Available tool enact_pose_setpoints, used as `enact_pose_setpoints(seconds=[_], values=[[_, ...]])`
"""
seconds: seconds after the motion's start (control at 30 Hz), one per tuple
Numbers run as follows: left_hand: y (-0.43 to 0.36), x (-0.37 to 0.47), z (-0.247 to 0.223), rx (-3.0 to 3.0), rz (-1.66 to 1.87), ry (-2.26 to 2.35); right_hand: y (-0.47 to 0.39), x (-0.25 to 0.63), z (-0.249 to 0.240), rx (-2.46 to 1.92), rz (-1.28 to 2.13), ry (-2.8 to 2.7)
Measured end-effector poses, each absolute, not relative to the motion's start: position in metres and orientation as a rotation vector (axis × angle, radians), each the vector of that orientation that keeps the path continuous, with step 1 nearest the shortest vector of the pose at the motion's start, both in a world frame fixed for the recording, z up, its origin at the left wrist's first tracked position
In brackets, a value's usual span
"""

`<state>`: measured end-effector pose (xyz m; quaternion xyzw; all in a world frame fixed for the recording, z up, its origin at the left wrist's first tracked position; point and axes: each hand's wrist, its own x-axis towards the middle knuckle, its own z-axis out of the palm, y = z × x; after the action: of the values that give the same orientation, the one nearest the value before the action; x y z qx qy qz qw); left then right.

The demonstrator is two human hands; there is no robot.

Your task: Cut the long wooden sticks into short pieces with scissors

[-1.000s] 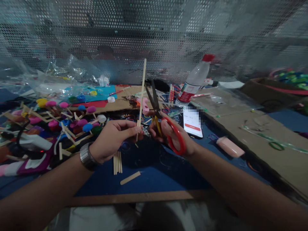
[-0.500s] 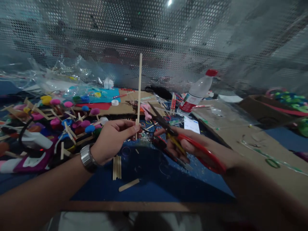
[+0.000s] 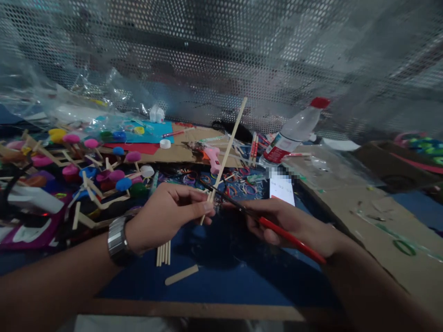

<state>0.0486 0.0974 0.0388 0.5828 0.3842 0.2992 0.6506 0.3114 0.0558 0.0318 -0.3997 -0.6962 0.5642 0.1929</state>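
A craft workshop, by the look of it: scissors (image 3: 266, 223) in the right hand (image 3: 285, 216), a thin wooden stick (image 3: 227, 151) in the left hand (image 3: 169, 214), a pink glue gun (image 3: 213, 160) beyond them, and colourful stick-built pieces (image 3: 88, 172) crowding the worktop (image 3: 242, 281) left of the left hand.

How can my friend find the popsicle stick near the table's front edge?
Start with the blue table, then the left hand above it. Below that hand is a row of thin sticks; nearer the front edge lies the popsicle stick. Unlike them, it's flat and wide.
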Motion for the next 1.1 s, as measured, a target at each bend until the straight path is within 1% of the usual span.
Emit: enact_pose_setpoints(seconds=[0.13, 0.4, 1.1], values=[[0.0943, 0.05, 0.0411, 1.345, 0.596, 0.879, 0.0539, 0.3108, 0.03, -1.065, 1.601, -1.943], [0.0935, 0.0513, 0.0401, 1.365, 0.546, 0.911, 0.0475, 0.3077, 0.0309, -1.045, 1.603, -1.974], [0.0933, 0.0521, 0.0347, 1.411, 0.547, 0.852, 0.0468, 0.3089, 0.036, -1.124, 1.637, -1.964]])
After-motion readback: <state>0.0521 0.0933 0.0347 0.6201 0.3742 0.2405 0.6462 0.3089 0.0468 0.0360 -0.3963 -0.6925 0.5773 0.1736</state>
